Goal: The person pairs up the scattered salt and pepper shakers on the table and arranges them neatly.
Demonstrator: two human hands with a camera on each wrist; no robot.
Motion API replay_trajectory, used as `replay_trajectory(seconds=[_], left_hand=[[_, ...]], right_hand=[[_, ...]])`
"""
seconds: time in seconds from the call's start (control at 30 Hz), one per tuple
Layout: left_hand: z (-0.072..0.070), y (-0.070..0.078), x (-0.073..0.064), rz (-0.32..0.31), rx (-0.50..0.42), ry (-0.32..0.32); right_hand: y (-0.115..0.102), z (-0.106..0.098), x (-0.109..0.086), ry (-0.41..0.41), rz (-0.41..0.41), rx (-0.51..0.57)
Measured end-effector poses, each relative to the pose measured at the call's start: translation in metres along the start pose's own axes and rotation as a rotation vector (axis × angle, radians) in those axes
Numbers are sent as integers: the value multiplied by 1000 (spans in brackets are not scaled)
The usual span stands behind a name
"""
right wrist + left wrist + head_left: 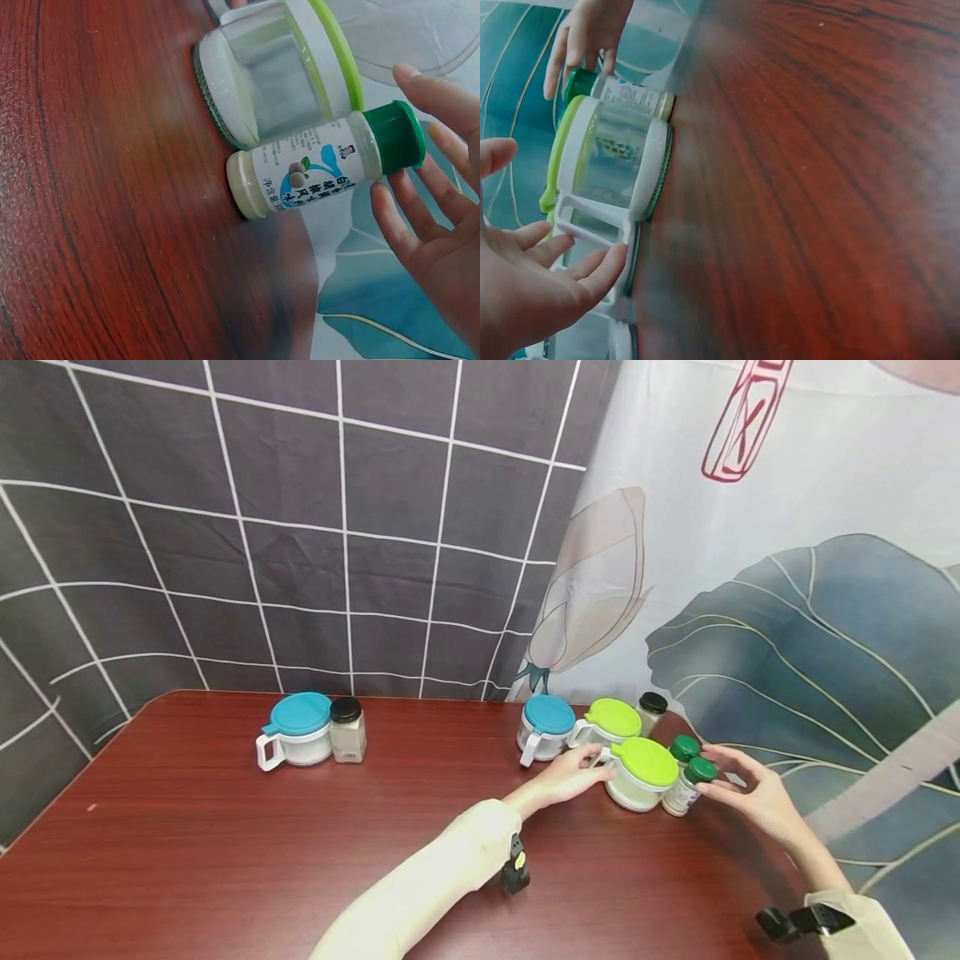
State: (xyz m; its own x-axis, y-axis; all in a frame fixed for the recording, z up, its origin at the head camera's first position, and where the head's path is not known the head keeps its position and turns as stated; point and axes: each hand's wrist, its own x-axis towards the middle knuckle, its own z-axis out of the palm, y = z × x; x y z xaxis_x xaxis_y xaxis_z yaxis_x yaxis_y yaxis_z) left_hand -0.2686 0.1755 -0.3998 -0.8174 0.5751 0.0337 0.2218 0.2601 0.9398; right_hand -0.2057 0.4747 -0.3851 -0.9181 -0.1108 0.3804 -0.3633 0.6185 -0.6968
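Observation:
My left hand [570, 777] is at the white handle of a clear jar with a lime-green lid [649, 762]. Its fingers are spread and loosely bent, fingertips right by the handle [592, 217], the thumb held apart. On the jar's right side stand two seasoning bottles with green caps, a front one [681, 789] and one behind it [685, 748]. My right hand [759, 795] reaches in from the right, thumb and fingers apart on either side of the front bottle's green cap [394, 136]. That bottle is upright, close against the jar, its printed label facing the right wrist camera.
Behind stand a second lime-lidded jar [613, 718], a blue-lidded jar [548, 716] and a black-capped bottle [651, 710]. Far left are another blue-lidded jar [300, 717] and black-capped bottle [347, 731]. Curtains [390, 568] hang behind the reddish-brown table [225, 860].

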Motion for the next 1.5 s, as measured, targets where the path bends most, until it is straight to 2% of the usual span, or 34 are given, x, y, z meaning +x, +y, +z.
replay_trajectory(seconds=[0.2,0.47,0.8,1.0,1.07,1.23,1.27,1.5], left_hand=[[-1,1,4,2,22,-12],[-2,3,3,21,50,-18],[-1,2,2,48,35,-12],[-1,-2,2,59,76,-7],[1,-8,4,78,82,-3],[6,-11,4,94,49,18],[6,-8,2,82,43,16],[10,-13,2,77,58,28]], right_hand=[[3,1,-2,-14,11,14],[5,1,-4,-10,10,-6],[8,5,-2,-24,3,-8],[9,8,-2,-39,-8,2],[9,9,-3,-40,-15,9],[9,9,-4,-29,-17,-11],[9,9,-4,-26,-18,-18],[12,11,-1,-24,-54,-2]])
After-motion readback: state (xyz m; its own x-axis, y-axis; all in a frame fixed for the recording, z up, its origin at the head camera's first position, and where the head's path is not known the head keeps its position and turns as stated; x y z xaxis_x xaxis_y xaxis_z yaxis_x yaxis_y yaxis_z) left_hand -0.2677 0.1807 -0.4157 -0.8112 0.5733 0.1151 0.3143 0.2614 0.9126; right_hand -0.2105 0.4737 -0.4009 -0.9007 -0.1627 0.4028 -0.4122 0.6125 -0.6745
